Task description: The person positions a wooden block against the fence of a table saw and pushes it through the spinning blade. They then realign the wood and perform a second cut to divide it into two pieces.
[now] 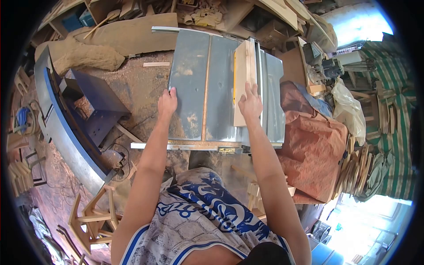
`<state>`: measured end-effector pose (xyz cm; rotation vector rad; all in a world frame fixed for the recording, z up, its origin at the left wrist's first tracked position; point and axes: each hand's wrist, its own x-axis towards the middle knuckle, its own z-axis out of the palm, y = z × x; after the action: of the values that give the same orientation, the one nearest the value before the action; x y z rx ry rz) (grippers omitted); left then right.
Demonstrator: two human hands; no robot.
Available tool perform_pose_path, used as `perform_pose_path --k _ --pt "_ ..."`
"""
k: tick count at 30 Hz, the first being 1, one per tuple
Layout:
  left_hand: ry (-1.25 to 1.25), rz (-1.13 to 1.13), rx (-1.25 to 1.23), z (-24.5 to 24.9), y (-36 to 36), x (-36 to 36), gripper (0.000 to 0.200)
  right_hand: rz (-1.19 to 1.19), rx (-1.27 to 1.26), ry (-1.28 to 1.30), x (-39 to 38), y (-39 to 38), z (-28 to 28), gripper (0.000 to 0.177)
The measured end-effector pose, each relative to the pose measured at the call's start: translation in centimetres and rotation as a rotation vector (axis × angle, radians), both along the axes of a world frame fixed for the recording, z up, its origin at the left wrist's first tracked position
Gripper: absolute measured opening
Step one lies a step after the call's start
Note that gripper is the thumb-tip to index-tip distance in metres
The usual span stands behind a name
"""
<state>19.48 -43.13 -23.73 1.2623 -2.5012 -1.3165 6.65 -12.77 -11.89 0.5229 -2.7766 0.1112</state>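
Note:
In front of me stands a table saw with a grey metal top (190, 66). My left hand (167, 102) is at its left edge, fingers curled against the rim. A long pale wooden board (240, 70) lies lengthwise on the right part of the top, beside the metal rip fence (261, 88). My right hand (250, 102) is on the near part of this board, with two fingers stretched forward along it and the thumb on its left side. A yellow strip (235, 75) runs along the board's left side. No saw blade can be made out.
Left of the saw stands a blue machine with a long curved-looking metal bed (75, 137). Wooden frames (95, 216) sit on the floor at lower left. A reddish-brown cover (309, 145) drapes something close on the right. Cluttered shelves (265, 26) line the back.

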Motion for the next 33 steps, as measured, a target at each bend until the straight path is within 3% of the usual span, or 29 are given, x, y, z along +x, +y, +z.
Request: perform_pose_path --k 4,33 --pt "0.007 0.004 0.006 0.3 0.1 0.1 0.065 -0.003 -0.002 -0.122 -0.9 0.7 1.1 0.061" --pt "0.013 -0.011 0.038 -0.8 -0.3 0.1 0.061 0.021 0.041 -0.037 -1.8 -0.3 0.8 0.057"
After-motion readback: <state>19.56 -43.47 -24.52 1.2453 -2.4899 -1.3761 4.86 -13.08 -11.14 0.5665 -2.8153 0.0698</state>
